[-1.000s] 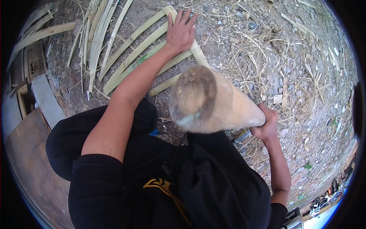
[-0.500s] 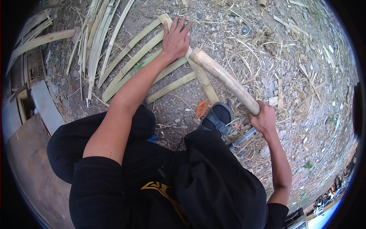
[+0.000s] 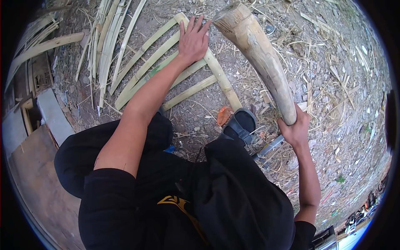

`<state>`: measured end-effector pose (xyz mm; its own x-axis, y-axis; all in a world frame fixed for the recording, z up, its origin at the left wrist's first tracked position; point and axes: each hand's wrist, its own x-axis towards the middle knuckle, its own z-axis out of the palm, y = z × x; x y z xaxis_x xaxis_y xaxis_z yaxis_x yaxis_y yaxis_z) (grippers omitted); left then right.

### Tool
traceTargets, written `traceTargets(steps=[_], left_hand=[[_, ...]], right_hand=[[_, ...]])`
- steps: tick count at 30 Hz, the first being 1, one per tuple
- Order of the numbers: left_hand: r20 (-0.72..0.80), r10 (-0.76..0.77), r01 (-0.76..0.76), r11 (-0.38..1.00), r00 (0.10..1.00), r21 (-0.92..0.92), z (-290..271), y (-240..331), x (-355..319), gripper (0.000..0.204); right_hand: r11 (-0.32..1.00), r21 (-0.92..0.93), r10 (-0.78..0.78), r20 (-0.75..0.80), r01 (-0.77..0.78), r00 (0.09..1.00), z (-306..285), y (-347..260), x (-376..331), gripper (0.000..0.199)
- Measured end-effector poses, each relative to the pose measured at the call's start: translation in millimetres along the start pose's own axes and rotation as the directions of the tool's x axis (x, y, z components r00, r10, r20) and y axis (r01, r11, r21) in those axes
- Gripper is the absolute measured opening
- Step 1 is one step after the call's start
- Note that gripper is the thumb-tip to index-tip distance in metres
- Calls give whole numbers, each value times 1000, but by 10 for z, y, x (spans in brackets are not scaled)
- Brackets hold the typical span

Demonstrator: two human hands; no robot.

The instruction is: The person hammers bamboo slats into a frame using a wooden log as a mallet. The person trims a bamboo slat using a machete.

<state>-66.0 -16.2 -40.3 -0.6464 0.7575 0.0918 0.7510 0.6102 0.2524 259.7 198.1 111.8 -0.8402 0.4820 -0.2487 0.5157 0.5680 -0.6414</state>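
Observation:
My left hand (image 3: 193, 43) lies flat with fingers spread on a bamboo crosspiece (image 3: 221, 77), near its far end. Several bamboo slats (image 3: 154, 58) run from that crosspiece toward the near left; my forearm covers parts of them. In my right hand (image 3: 296, 128) is the narrow end of a thick wooden club (image 3: 266, 58), its fingers wrapped round it. The club's broad end is raised, right of my left hand and apart from the slats. The crosspiece's near end meets my dark sandal (image 3: 241, 123).
Loose split bamboo strips (image 3: 110, 46) lie at the far left. Boards (image 3: 41, 171) stand along the left side. A blade-like tool (image 3: 268, 146) lies beside my right hand. An orange-brown leaf (image 3: 224, 116) rests by the sandal. Shavings and stones litter the ground (image 3: 333, 137).
The club's broad end has risen off the crosspiece and looms larger. My right hand has shifted slightly right and up with it. My left hand stays on the crosspiece.

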Motion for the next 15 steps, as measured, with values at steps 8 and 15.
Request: traceTargets(steps=[8,15], left_hand=[[-43,37,-35,999,998,38,0,93,45,49],[-18,2,-1,998,1000,61,-40,58,36,49]], right_hand=[[951,-308,83,209,-15,974,108,186,-126,23],[968,73,-248,124,240,961,-40,-144,-143,23]])
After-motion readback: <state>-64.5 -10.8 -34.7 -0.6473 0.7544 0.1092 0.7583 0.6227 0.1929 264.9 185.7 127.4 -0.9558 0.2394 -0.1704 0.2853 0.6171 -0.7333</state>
